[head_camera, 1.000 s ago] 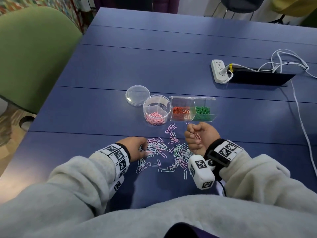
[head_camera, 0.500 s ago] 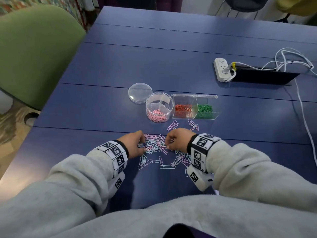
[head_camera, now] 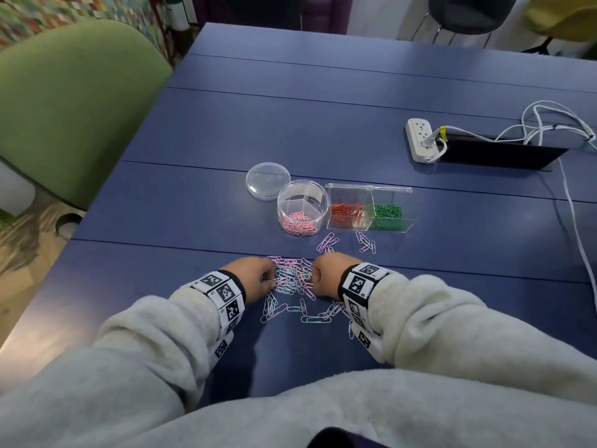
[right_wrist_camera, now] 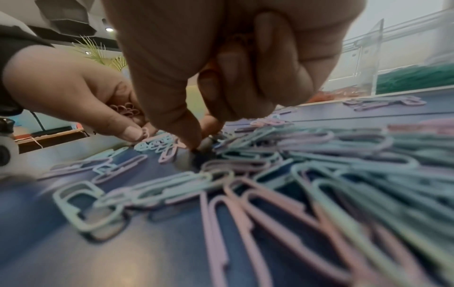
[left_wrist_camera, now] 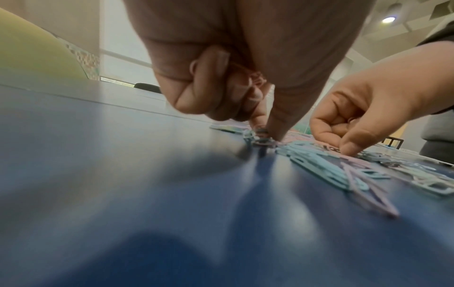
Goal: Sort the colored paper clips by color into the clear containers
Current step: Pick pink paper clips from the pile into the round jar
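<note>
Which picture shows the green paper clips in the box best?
The head view: the green paper clips lie heaped in the right half of the clear box, fully seen from above. The right wrist view catches only a blurry green patch at its edge. The left wrist view does not show them.

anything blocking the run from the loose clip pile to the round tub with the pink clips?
Nothing visible. Both hands, left hand and right hand, are already in the loose clip pile. Between it and the open round tub is bare table; its lid lies off behind it.
</note>
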Available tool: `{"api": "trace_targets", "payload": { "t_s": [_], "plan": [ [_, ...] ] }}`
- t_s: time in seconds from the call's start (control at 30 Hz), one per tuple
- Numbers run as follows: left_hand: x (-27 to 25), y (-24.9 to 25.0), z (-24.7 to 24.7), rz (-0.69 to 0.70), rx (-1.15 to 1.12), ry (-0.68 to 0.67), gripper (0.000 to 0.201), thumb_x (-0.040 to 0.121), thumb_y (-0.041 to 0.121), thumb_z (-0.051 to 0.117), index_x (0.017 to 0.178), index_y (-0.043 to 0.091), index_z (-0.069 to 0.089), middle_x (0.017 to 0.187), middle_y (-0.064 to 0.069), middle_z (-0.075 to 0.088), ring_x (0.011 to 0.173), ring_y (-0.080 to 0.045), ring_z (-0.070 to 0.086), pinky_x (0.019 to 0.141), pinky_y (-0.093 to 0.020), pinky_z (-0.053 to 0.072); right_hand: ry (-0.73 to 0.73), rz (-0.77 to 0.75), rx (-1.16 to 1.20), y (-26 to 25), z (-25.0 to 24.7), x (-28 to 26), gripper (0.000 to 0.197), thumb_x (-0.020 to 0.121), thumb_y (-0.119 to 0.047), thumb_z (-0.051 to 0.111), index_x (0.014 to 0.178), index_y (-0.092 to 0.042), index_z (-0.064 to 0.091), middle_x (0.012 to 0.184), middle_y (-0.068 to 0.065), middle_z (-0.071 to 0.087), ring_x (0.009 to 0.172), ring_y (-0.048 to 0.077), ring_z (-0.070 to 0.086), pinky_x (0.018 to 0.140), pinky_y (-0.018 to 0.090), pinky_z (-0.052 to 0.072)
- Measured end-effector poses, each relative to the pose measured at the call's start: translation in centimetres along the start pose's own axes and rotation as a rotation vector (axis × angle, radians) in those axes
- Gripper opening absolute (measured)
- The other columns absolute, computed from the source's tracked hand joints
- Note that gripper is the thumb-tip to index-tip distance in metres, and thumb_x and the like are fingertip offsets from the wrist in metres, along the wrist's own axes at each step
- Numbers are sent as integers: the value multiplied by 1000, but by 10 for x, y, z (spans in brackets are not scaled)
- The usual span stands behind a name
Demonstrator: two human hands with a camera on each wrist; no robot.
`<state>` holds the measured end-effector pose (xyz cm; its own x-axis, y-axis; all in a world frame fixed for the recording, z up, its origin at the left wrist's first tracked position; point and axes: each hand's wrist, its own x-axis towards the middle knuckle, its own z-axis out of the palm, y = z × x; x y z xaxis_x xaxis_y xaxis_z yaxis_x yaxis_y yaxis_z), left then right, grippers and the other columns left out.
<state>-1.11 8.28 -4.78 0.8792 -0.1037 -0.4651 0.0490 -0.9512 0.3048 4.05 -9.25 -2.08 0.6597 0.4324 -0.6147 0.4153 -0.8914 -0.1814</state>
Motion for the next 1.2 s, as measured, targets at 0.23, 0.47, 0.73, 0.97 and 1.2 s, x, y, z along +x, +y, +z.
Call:
{"api": "trace_targets", "payload": {
  "t_s": [0.23, 0.47, 0.73, 0.97, 1.2],
  "plan": [
    [-1, 0, -5, -9, -38, 15, 25, 96, 30, 45, 107, 16, 62, 103, -4, 65, 97, -23, 59, 83, -28, 44, 70, 24, 337, 20, 0, -15, 21, 91, -27, 49, 73, -18, 51, 74, -1, 55, 66, 14, 51, 62, 25, 45],
    [4, 5, -14, -116, -445, 110, 26, 92, 9, 35, 70, 12, 48, 73, -4, 50, 71, -20, 45, 69, -29, 36, 19, 197, 1201, 50, -11, -26, 29, 83, 13, 22, 69, -9, 35, 56, 9, 36, 29, 9, 24, 35, 9, 19],
    [5, 29, -23, -285, -793, 1, 43, 99, 29, 33, 58, 14, 33, 58, -3, 32, 52, -15, 28, 54, -24, 31, 125, -70, 1644, 56, -9, -40, 41, 85, 15, 24, 56, -13, 34, 46, 2, 40, 28, 7, 23, 38, 13, 11],
    [7, 18, -13, -231, -640, 21, 32, 95, 16, 40, 64, 17, 50, 60, 1, 44, 50, -13, 37, 47, -23, 30, 173, -201, 1791, 56, -21, -45, 29, 52, 6, 30, 70, -16, 38, 47, 4, 42, 29, 10, 24, 42, 10, 13],
    [5, 19, -14, -123, -252, -6, 19, 80, 37, 69, 82, 25, 54, 71, 12, 49, 67, -8, 49, 60, -22, 37, 146, -18, 866, 45, -18, -28, 12, 88, -19, 62, 78, -19, 56, 62, -5, 49, 45, 6, 40, 42, 18, 35]
  ]
}}
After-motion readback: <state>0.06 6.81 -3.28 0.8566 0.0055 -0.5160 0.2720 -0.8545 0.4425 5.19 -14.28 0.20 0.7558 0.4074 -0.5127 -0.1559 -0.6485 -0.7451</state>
